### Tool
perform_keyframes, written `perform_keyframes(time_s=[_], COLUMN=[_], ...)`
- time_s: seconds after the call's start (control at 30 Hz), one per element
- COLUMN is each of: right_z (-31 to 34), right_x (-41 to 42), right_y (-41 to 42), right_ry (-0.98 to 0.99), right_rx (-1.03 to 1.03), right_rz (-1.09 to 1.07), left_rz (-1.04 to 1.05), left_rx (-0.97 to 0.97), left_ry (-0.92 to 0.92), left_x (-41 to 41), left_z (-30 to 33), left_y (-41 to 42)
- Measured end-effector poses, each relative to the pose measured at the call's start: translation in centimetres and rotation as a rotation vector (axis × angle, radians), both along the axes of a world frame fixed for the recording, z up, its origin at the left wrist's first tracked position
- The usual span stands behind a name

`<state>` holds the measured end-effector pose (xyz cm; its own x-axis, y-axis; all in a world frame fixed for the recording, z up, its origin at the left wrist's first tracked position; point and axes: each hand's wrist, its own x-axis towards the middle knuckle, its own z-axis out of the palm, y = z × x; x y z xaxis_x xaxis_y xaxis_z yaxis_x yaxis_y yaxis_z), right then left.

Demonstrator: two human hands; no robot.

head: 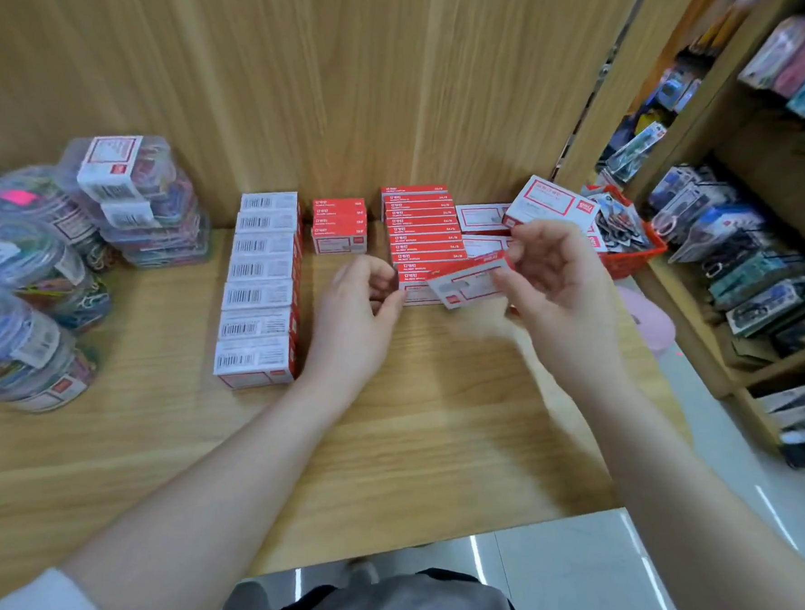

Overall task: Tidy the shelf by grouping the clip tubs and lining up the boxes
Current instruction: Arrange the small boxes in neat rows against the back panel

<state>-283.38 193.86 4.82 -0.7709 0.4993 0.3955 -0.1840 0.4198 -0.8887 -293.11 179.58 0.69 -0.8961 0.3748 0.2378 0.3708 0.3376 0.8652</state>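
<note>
My right hand pinches a small red-and-white box, tilted above the front of a row of red boxes. My left hand hovers to the left of that row with fingers loosely curled, holding nothing. A row of white barcode boxes runs front to back on the left. A short stack of red boxes stands behind my left hand. White-faced boxes lie to the right, one larger box propped on top. Clear clip tubs cluster at the far left, more tubs nearer.
The wooden shelf has a tall wooden back panel. A red basket of packaged items sits at the shelf's right end. Another shelving unit with hanging packets stands to the right. A tiled floor lies below.
</note>
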Motion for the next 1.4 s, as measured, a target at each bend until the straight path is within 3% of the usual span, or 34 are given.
perform_keyframes(time_s=[0.13, 0.2, 0.27, 0.37, 0.57, 0.8, 0.93, 1.03, 1.13, 1.23, 1.3, 1.4], right_z=[1.7, 1.4, 0.9, -0.4, -3.2, -3.3, -3.2, -2.4, -1.6, -1.8, -2.6, -3.2], right_x=[-1.1, -2.1, -2.6, -2.9, -1.9, -2.5, -3.2, -1.9, 0.6, 3.1, 4.5, 6.3], right_y=[-0.2, -0.4, -1.1, -2.1, -0.8, -2.2, -3.8, -2.9, -0.3, 2.3, 3.3, 4.1], right_ry=[-0.054, -0.143, -0.213, -0.285, -0.324, -0.366, -0.357, -0.399, -0.397, -0.592, -0.69, -0.683], right_rx=[0.546, 0.894, 1.068, 1.028, 0.597, 0.325, 0.3, 0.439, 0.739, 0.918, 1.009, 1.073], right_rz=[0.022, 0.137, 0.299, 0.297, -0.106, 0.0, 0.019, 0.03, -0.137, -0.214, -0.134, 0.077], left_rz=[-0.014, -0.021, -0.035, -0.059, -0.084, -0.179, -0.258, -0.241, -0.212, -0.186, -0.17, -0.271], left_rx=[0.01, 0.009, 0.004, -0.01, 0.036, 0.108, 0.092, 0.077, -0.043, -0.099, -0.125, -0.183], left_ry=[-0.015, -0.018, -0.018, 0.011, -0.053, -0.285, -0.316, -0.324, -0.189, 0.133, 0.38, 0.617], left_x=[0.0, 0.0, -0.1, -0.2, 0.0, 1.7, 1.9, 2.0, 2.4, 2.8, 2.8, 3.2], left_z=[0.1, 0.2, 0.1, 0.1, 0.1, 0.3, 0.4, 0.5, 0.9, 1.2, 1.1, 1.1], left_y=[0.1, 0.0, -0.1, -0.3, -0.2, 0.6, 0.8, 0.9, 0.7, 0.2, 0.2, 0.4])
